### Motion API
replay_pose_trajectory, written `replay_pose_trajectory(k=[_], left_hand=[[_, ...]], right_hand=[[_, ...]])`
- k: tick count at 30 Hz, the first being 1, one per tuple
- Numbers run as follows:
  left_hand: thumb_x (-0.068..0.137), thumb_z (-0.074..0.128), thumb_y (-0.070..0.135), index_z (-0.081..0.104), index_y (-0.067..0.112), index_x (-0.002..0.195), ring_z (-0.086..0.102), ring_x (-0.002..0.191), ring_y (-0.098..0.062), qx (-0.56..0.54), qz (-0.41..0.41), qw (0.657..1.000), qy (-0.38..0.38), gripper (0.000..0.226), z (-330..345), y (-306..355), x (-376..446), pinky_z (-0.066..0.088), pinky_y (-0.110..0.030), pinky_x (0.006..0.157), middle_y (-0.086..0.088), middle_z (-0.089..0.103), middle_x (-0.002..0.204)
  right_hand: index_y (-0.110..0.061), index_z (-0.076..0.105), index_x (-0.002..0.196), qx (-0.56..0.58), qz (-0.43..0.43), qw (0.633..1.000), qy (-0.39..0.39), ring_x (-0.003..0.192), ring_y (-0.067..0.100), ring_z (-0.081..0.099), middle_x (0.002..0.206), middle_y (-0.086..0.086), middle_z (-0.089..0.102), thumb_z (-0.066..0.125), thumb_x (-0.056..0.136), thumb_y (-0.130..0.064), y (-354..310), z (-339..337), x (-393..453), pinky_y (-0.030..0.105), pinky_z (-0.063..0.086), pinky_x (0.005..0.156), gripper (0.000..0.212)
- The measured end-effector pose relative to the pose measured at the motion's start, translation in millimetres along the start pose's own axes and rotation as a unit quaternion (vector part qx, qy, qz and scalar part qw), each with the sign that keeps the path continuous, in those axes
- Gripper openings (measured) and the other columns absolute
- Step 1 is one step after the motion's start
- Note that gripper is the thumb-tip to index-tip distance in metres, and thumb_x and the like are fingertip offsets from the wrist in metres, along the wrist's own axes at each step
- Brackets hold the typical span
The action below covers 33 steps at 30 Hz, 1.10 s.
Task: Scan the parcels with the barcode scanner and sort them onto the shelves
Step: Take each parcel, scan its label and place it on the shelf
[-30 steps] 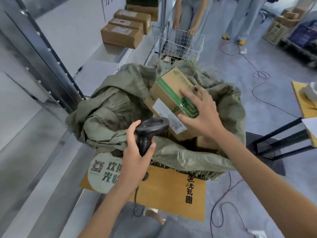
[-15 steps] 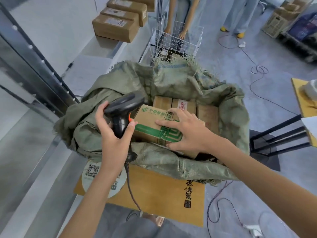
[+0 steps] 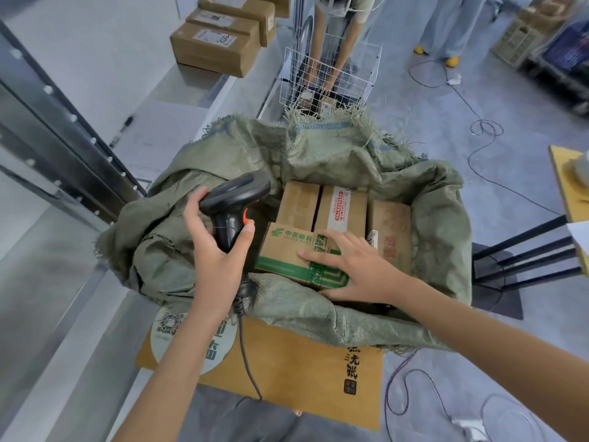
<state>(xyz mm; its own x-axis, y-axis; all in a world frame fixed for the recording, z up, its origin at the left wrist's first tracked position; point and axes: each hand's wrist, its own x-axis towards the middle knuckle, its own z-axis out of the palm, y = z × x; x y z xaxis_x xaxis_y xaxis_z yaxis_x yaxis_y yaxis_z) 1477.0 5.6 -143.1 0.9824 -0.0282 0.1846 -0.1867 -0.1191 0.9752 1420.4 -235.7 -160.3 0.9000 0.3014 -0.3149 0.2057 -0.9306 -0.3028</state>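
- Both hands are working over the open green woven sack [image 3: 318,161]: the left hand [image 3: 220,250] is gripping the black barcode scanner [image 3: 236,199] by its handle, a finger lying by the orange trigger, while the right hand [image 3: 347,266] is resting on the green-banded carton [image 3: 287,250], fingers fairly straight across its top and the thumb hooking the near edge.
- That carton is lying in the near part of the sack, just right of the scanner, with three more brown parcels [image 3: 338,208] sitting side by side behind it on the far side.
- Judging by its crisp edges, the carton is looking stiff and small enough for one hand (weight is anyone's guess). Taped faces may be running a little slick, so taking it across two opposite side faces, not by the top alone, seems the safer hold.
- No shipping label is showing on the faces in view, so the carton probably needs tilting before the scanner can read it.
- Sorted cartons [image 3: 216,47] are sitting on the metal shelf [image 3: 95,74] at far left.
- Another person's hands are reaching into a wire basket [image 3: 331,78] beyond the sack.
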Motion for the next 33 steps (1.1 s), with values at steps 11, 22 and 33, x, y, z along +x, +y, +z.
replay_pose_trajectory(k=[11, 22, 33], left_hand=[[0.092, 0.072, 0.015, 0.029, 0.032, 0.15, 0.057, 0.13, -0.036, -0.019, -0.045, 0.998, -0.047, 0.074, 5.8, -3.2, 8.9, 0.044, -0.048, 0.115, -0.002, 0.04, 0.152], [0.088, 0.076, 0.023, 0.03, 0.038, 0.149, 0.056, 0.132, -0.038, -0.03, -0.072, 0.996, -0.037, 0.077, 6.5, -12.4, 12.5, 0.042, -0.049, 0.116, -0.001, 0.039, 0.154], [0.089, 0.074, 0.019, 0.026, 0.031, 0.152, 0.063, 0.125, -0.034, -0.051, -0.07, 0.995, -0.054, 0.08, 10.3, -9.5, 11.1, 0.049, -0.044, 0.11, 0.003, 0.04, 0.152]], right_hand=[[-0.041, 0.015, 0.157, -0.057, -0.095, 0.992, 0.058, 0.155, 0.024, 0.005, 0.168, -0.002, 0.006, 0.018, 0.104, -0.056, -17.4, 10.0, 40.7, 0.053, 0.006, 0.122, 0.055], [-0.035, 0.005, 0.16, -0.074, -0.119, 0.99, 0.033, 0.153, 0.018, -0.013, 0.168, -0.005, -0.006, 0.017, 0.107, -0.047, 13.1, 80.8, 55.8, 0.051, -0.021, 0.119, 0.055], [-0.038, 0.0, 0.159, -0.108, -0.117, 0.987, 0.015, 0.154, 0.021, -0.012, 0.168, -0.002, -0.008, 0.032, 0.104, -0.054, 13.5, 94.5, 68.9, 0.058, -0.017, 0.118, 0.066]])
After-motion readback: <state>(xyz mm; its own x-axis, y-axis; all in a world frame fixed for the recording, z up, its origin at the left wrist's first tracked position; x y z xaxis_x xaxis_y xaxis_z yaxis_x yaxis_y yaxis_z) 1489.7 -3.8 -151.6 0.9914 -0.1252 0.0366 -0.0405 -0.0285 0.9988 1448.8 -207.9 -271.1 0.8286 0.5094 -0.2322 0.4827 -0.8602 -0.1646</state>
